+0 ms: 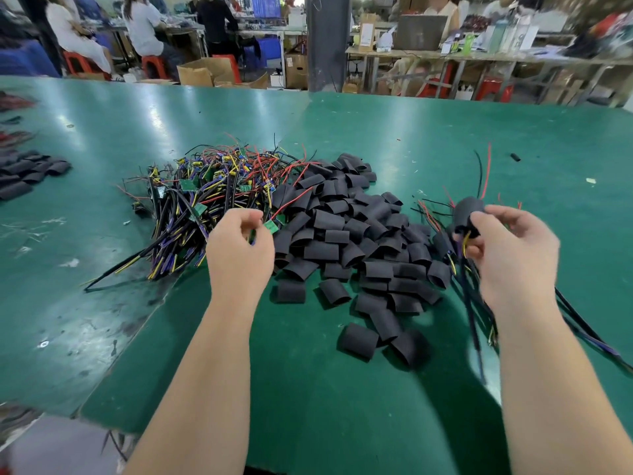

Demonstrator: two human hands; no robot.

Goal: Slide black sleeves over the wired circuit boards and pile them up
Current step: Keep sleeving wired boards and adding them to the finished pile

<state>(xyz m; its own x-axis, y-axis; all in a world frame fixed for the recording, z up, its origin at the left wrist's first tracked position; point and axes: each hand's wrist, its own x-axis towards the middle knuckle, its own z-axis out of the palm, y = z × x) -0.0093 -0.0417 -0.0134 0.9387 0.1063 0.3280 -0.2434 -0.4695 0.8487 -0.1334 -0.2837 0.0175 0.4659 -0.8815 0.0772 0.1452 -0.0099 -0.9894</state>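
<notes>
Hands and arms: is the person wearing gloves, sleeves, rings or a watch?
Nothing worn shows. The left hand and right hand are ungloved, no rings visible; the left forearm and right forearm are bare to the frame's edge, without sleeves, watch or bracelet.

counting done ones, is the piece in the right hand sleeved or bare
Sleeved: the right hand holds a black sleeve with wires sticking out both ends; board hidden.

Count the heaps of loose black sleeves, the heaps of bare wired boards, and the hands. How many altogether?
Heaps of loose black sleeves: 2, big middle heap, small far-left heap
Heaps of bare wired boards: 1
Hands: 2, left hand pinching a green board, right hand gripping a sleeved board
Total: 5
</notes>
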